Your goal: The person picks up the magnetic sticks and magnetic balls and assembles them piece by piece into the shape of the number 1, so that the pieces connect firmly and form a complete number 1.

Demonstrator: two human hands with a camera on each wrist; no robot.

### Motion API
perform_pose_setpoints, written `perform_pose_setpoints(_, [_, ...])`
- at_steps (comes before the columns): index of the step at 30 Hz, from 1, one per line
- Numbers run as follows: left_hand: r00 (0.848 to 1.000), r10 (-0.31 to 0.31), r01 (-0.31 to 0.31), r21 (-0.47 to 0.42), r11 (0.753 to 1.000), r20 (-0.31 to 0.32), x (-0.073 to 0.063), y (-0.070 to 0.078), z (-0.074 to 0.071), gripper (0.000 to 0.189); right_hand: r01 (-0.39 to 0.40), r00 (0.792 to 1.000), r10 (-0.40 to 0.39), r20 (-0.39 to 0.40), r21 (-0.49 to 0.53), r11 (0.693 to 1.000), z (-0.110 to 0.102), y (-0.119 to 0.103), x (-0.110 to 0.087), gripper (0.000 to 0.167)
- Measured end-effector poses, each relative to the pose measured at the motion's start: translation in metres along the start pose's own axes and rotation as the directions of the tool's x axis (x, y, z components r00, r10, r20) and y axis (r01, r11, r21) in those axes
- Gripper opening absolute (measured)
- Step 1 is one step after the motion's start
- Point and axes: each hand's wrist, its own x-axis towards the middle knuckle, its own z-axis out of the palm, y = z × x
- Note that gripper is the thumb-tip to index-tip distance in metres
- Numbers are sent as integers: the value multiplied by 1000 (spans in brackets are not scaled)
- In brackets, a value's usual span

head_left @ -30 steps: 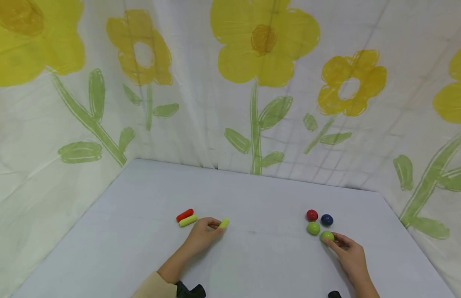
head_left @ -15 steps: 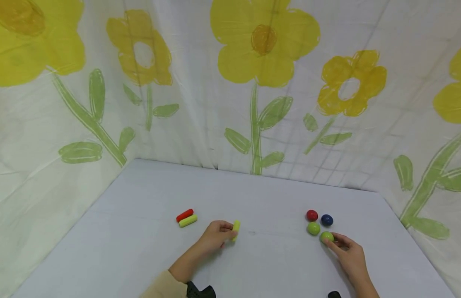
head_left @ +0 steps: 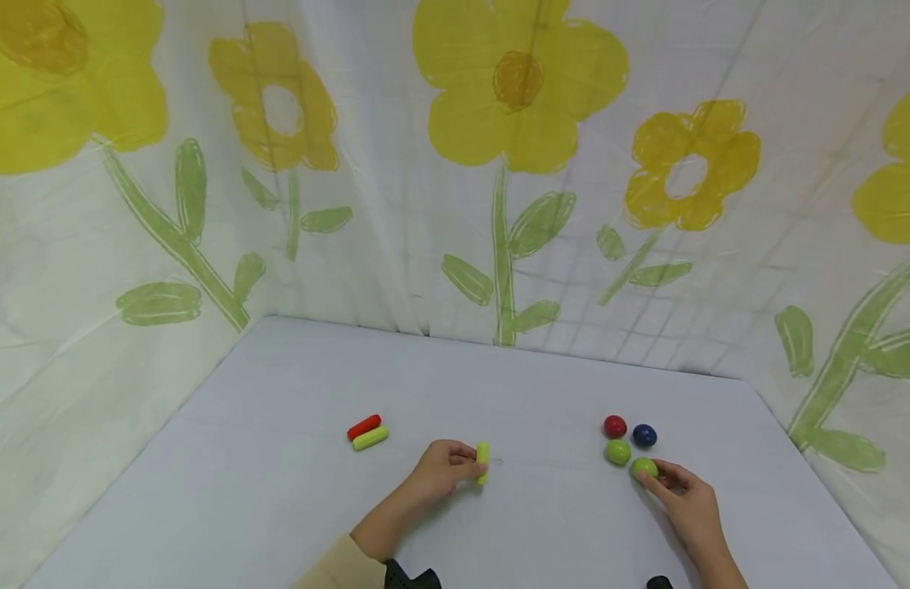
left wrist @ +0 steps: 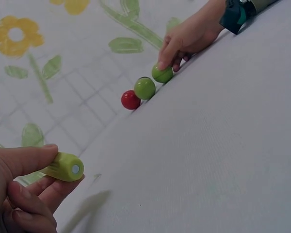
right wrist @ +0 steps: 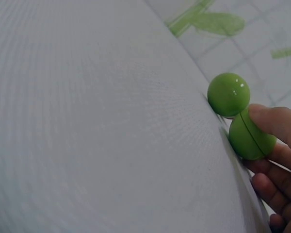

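Pinching with both hands: yellow-green stick (head_left: 482, 465) between thumb and fingers of left hand (head_left: 438, 469), glossy green ball (head_left: 644, 465) between thumb and fingers of right hand (head_left: 688, 497). Seemingly raised off pale table (head_left: 278, 499), to judge by shadow (left wrist: 90, 206) below, well left of the ball, with light round spot (left wrist: 75, 169) on one end. Probably light, stiff and sturdy, but smooth and apt to roll; best taken across the middle, both ends left free. For the ball: likely hard and slick; best held across its widest girth. Just beside it, second green ball (head_left: 619, 452), then red ball (head_left: 615, 426) and blue ball (head_left: 644, 435). Far left, side by side, red stick (head_left: 364, 427) and second yellow-green stick (head_left: 370, 438). Behind, sheet (head_left: 396, 254) with yellow flowers (head_left: 477, 123).
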Motion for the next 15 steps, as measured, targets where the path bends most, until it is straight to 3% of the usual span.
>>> perform_pose_setpoints(7, [1000, -13, 13, -28, 1000, -16, 0, 0, 5, 23, 5, 1000, -5, 12, 14, 1000, 0, 0, -1, 56])
perform_pose_setpoints(15, [999, 43, -43, -61, 997, -14, 1, -1, 11, 21, 8, 1000, -9, 6, 12, 1000, 0, 0, -1, 56])
